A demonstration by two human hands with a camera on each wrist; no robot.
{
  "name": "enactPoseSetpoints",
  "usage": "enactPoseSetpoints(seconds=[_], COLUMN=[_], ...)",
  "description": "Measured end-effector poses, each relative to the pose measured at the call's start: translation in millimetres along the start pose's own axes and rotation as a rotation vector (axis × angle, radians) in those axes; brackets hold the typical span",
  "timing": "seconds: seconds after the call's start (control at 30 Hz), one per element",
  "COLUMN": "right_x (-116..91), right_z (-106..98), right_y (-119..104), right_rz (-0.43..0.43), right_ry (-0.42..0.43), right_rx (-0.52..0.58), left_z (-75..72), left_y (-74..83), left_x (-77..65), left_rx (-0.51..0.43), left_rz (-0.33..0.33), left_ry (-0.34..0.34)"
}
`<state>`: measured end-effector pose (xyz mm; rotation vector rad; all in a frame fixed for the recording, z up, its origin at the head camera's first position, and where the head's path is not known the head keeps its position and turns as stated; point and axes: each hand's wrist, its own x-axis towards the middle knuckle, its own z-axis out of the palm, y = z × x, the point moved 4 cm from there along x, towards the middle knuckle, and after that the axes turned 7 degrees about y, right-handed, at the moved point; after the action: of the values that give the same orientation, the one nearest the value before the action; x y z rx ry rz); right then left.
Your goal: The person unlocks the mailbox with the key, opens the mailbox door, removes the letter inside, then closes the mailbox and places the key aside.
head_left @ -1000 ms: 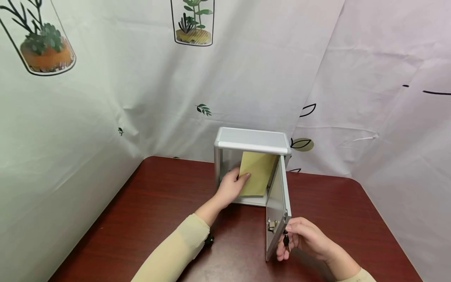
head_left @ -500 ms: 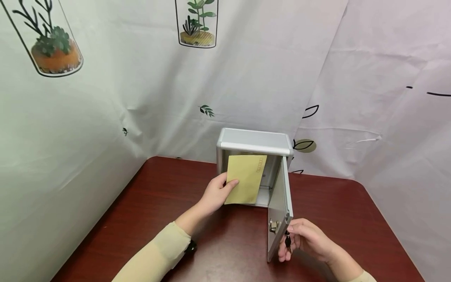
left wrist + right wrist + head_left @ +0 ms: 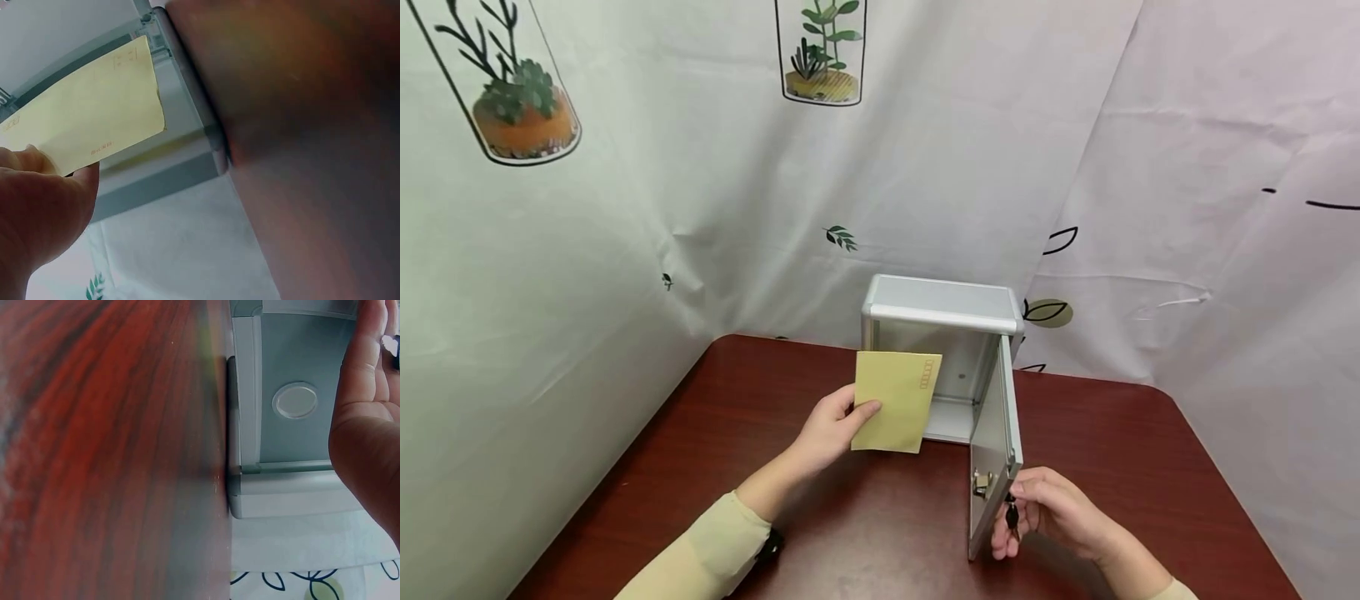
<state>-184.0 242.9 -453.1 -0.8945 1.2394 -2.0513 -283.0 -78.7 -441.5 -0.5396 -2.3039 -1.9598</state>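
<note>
I see the yellow envelope [image 3: 897,402] raised above the worktop [image 3: 865,525], tilted slightly, in front of the left part of the metal box's opening. The left hand's [image 3: 827,429] grip is clamped on its left edge, thumb across the front. Small printed boxes sit near its top right corner.

The metal box [image 3: 943,302] stands by the worktop's back edge, about midway between the back corners. Its door [image 3: 992,450] is swung out from the right side, a latch [image 3: 982,483] on the inner face. The right hand [image 3: 1056,508] is at the door's free edge, beside a dangling key [image 3: 1012,517]; I can't tell whether that grip is closed on anything. White printed cloth [image 3: 955,167] hangs behind.
</note>
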Motion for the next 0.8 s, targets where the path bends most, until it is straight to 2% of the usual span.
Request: enactPoseSetpoints(seconds=[0.4,0.57,0.8], right_x=[-0.3,0.6,-0.4], right_z=[-0.7,-1.1,-1.1], right_y=[1.0,1.0,0.9], right_rz=[-0.003,-0.001,0.001], right_ry=[-0.005,0.004,0.007], right_rx=[-0.013,-0.008,0.000], left_z=[-49.2,-74.8,-102.9], left_y=[-8.9,-10.6,-14.7], left_x=[-6.5,-9.1,-7.4], left_rx=[0.077,0.090,0.089], left_rz=[0.013,0.000,-0.009], left_ry=[0.040,0.086,0.156])
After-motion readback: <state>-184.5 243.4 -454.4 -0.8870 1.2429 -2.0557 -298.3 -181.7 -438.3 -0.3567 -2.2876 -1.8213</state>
